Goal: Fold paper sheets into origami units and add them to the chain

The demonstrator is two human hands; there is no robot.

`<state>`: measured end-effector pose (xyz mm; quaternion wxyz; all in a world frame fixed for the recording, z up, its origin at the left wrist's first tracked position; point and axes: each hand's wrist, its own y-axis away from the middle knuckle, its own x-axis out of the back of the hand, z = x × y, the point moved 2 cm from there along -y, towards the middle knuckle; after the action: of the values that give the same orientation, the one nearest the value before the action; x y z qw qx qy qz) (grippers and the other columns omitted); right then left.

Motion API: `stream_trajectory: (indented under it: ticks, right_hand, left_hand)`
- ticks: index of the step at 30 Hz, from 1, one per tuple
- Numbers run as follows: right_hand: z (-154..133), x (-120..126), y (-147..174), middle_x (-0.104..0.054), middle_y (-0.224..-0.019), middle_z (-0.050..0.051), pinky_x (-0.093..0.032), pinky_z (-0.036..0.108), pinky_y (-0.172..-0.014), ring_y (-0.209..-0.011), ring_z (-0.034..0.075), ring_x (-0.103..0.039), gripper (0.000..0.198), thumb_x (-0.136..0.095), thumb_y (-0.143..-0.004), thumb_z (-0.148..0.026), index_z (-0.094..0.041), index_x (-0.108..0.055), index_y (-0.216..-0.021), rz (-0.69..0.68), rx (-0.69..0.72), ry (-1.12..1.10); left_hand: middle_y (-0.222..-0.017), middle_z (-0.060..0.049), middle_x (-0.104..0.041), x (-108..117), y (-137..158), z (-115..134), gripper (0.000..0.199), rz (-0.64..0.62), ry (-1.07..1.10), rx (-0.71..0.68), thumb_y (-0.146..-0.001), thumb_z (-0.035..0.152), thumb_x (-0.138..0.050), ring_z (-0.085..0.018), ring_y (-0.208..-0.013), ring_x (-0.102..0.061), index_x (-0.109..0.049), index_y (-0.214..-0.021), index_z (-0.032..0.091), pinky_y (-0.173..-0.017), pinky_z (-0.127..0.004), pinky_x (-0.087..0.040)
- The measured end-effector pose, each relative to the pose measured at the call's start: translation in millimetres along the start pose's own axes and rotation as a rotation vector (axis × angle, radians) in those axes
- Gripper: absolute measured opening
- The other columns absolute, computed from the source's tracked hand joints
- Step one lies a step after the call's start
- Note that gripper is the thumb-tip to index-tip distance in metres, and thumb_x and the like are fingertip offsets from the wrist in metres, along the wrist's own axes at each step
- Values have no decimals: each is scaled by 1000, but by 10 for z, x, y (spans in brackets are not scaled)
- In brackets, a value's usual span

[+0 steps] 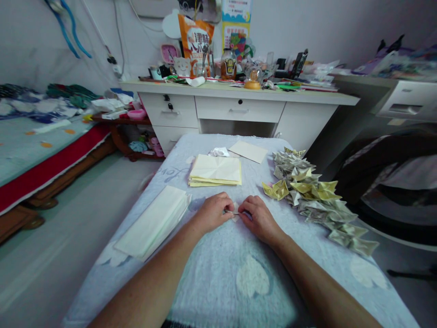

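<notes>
One jar [228, 64] at back holds amber-brown contents. Left hand [214, 212] and right hand [262, 218], fingers pinching small paper [234, 212] above cloth-covered worktop [205, 282]; visible long axis runs left-right.

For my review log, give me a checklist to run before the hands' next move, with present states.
1. Left hand and right hand visible: ok.
2. Small paper piece held: ok, pinched between both hands.
3. Its folds readable: cannot tell, mostly hidden by the hands.
4. Sheet stack clear of hands: ok, lies beyond them.
5. All flat sheets stacked: not ok, one pale sheet lies outside.
</notes>
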<state>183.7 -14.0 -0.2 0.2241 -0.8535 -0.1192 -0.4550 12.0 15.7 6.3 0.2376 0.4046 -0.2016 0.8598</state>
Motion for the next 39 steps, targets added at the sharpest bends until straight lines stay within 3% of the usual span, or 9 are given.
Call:
stream_trajectory:
  ticks: [11, 22, 39]
  right_hand:
    - [21, 6, -38, -56, -86, 5, -35, 31, -74, -83, 19, -46, 9, -56, -86, -17, -18, -61, -80, 3, -52, -20]
    - [46, -19, -22, -55, -88, 5, -33, 33, -78, -86, 20, -45, 10, -56, -86, -20, -19, -63, -79, 17, -118, -8]
    - [77, -85, -58, -56, -89, 7, -30, 33, -71, -85, 22, -44, 12, -60, -85, -24, -19, -61, -75, 48, -224, 139]
  left_hand:
    - [-76, -1, -57, 39, -14, -22, 6, 26, -5, 89, -75, 18, -64, -14, -73, -56, -66, -69, 17, -66, -24, -40]
    - [-76, -2, -61, 62, -23, -31, 14, -27, 33, 50, -78, 15, -56, -16, -79, -57, -67, -69, 17, -73, -25, -41]
    - [-80, -4, -58, -17, -12, -57, 14, 21, -164, 101, -82, 20, -55, -18, -84, -53, -63, -71, 18, -78, -30, -39]
